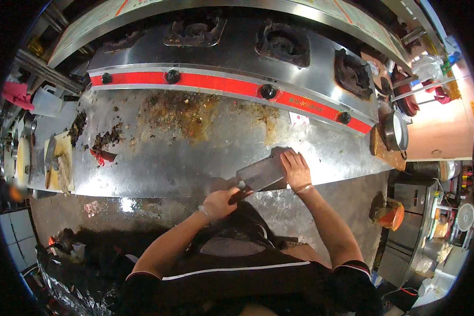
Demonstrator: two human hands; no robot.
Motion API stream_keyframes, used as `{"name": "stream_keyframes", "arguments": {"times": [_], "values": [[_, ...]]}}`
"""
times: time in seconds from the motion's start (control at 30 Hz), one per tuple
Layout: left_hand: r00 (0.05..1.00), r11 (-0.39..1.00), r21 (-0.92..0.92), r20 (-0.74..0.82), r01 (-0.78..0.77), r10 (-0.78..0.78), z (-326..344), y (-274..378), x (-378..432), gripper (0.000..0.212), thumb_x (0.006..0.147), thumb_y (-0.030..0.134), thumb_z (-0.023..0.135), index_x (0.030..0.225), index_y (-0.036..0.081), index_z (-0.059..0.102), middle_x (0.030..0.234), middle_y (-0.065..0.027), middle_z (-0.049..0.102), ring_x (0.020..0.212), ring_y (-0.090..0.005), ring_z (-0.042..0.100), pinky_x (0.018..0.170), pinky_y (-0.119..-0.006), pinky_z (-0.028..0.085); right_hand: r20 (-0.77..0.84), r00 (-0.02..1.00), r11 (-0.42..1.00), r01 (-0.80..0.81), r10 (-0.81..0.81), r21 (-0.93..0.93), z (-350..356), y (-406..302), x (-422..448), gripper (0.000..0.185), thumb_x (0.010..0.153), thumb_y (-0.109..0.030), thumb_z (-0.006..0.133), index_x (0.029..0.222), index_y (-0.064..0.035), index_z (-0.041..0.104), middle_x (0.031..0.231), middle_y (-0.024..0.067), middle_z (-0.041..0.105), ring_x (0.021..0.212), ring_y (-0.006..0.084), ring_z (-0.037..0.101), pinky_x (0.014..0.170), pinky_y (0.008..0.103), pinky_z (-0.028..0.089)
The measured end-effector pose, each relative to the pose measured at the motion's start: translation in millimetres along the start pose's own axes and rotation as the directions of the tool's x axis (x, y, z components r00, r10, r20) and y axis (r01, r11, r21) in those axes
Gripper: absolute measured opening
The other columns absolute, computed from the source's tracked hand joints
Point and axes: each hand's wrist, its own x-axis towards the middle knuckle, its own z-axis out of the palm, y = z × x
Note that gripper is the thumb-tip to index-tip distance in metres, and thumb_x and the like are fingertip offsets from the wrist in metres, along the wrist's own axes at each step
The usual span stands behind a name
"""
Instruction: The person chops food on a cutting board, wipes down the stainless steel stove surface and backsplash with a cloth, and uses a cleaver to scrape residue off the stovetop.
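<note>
My left hand (220,204) is closed around the dark handle of a flat, broad grey blade (260,172), which looks like a cleaver or wide scraper. The blade slants up to the right over the front edge of a stainless-steel counter (173,162). My right hand (298,170) lies at the blade's far end with its fingers bent over; its thumb and palm side are hidden, so whether it grips is unclear. Brown grease and food scraps (177,114) coat the counter toward the back. A red scrap of packaging (103,156) lies to the left.
A gas stove (237,59) with black knobs and several burners runs along the back. At left, a knife (49,162) and a rag (64,173) lie on a cutting board (68,146). A metal pot (395,130) stands at right. Below the counter, the floor (142,209) looks wet.
</note>
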Motion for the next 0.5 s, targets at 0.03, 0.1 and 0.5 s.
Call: {"name": "stream_keyframes", "arguments": {"times": [0.03, 0.1, 0.5], "values": [[1.000, 1.000, -0.012, -0.007, -0.007, 0.007, 2.9, 4.3, 5.8, 0.052, 0.080, 0.023, 0.064, 0.128, 0.014, 0.047, 0.113, -0.0172, 0.061, 0.095, -0.0362, 0.061, 0.077, -0.045, 0.051, -0.006, 0.998, 0.994, 0.062, -0.062, 0.085, 7.3, 10.7, 2.4, 0.048, 0.074, -0.009, 0.060, 0.121, -0.0013, 0.054, 0.126, 0.0142, 0.050, 0.121, 0.0301, 0.045, 0.098, 0.0385, 0.042], [0.971, 0.968, 0.252, -0.232, 0.004, 0.057, 13.3, 17.9, 17.7, 0.058, 0.082, 0.016, 0.061, 0.136, 0.015, 0.039, 0.134, -0.0146, 0.047, 0.098, -0.0359, 0.061, 0.079, -0.045, 0.052, -0.116, 0.975, 0.976, 0.201, -0.191, 0.079, 6.8, 26.0, 18.8, 0.029, 0.074, -0.010, 0.059, 0.101, -0.0017, 0.064, 0.099, 0.0079, 0.059, 0.098, 0.0235, 0.058, 0.083, 0.0331, 0.051], [0.845, 0.947, 0.146, -0.505, 0.285, -0.177, 60.9, 101.9, 75.6, 0.066, 0.082, 0.004, 0.050, 0.143, 0.018, 0.031, 0.153, -0.0087, 0.025, 0.077, -0.0326, 0.067, 0.064, -0.039, 0.056, -0.189, 0.883, 0.800, 0.470, -0.430, 0.374, 35.1, 88.6, 72.9, 0.030, 0.067, -0.001, 0.061, 0.097, -0.0037, 0.065, 0.098, 0.0084, 0.060, 0.096, 0.0285, 0.056, 0.082, 0.0374, 0.049]]}}
